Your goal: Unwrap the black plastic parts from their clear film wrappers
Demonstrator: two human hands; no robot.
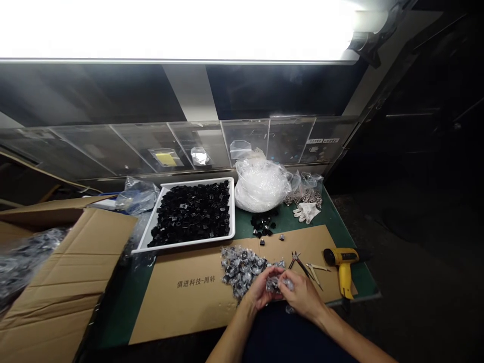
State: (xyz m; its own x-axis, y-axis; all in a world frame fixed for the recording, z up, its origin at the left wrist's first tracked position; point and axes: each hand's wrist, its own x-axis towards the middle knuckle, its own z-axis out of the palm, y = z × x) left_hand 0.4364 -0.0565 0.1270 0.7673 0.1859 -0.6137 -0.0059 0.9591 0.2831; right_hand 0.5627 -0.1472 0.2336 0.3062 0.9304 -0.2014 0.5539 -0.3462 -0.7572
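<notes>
Near the front edge of the cardboard sheet [181, 307], my left hand [260, 290] is curled around small clear plastic-wrapped pieces [273, 285]. My right hand [300, 292] meets it from the right, its thumb and fingers pinched on the clear wrapping. The exact shape of the held pieces is hard to make out. Just left of my hands lies a pile of small wrapped black and silver parts [240, 269]. Pliers [302, 264] and tweezers [318, 267] rest on the cardboard to the right.
A white tray [233, 212] of black parts stands behind the cardboard, beside a large clear bag [260, 184]. White gloves [307, 213] lie at back right. A yellow heat gun [345, 269] lies at right. An open carton [68, 272] with wrapped parts fills the left.
</notes>
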